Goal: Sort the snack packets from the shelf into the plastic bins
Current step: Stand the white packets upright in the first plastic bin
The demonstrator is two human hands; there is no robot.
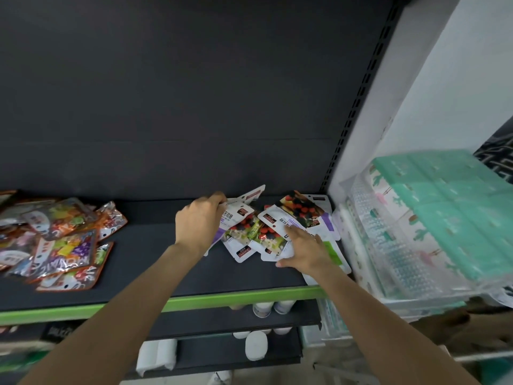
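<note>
Dark shelf (155,262): orange packets (63,243) left, clear bins (416,245) right.

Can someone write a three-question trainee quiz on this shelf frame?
1. True or false: both hands are at the white fruit-print snack packets.
2. Which side of the dark shelf holds the orange foil packets: A left, B right?
3. Fill in: the shelf's front edge strip is ____.

Key: 1 true: left hand grips some, right hand rests on others. 2 A. 3 green.
</note>
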